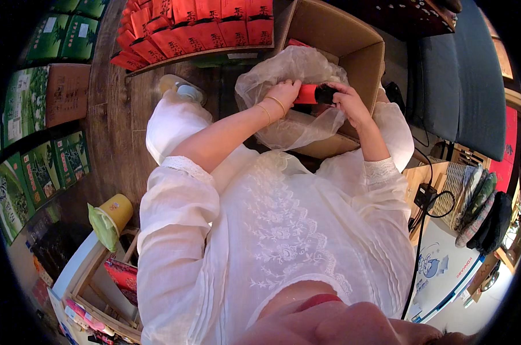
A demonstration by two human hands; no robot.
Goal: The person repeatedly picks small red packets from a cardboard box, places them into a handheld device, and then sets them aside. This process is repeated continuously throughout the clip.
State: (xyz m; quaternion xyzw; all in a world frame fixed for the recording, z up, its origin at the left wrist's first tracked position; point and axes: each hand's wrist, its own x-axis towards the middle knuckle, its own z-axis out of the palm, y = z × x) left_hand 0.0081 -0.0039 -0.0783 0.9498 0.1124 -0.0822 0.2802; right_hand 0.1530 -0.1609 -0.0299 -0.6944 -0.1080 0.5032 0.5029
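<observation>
My left hand [285,92], with two thin bangles at its wrist, grips a small red packet [307,94] from the left. The packet lies sideways, and its right end is a dark, rough-looking part [325,93] whose nature I cannot tell. At that end my right hand [350,103] holds on with thumb and fingers. Both hands are over a clear plastic bag [282,62], which spreads around them at the mouth of an open cardboard box [359,62]. The box stands between my knees. Some red shows inside it, mostly hidden by the bag.
A tray of upright red packets [191,36] bearing writing stands beyond my left foot [187,88]. Green cartons [73,155] line the left side. Nearby are a yellow bin [117,211] with a green liner, a grey cushioned seat [463,86], and a black cable [422,241] at right.
</observation>
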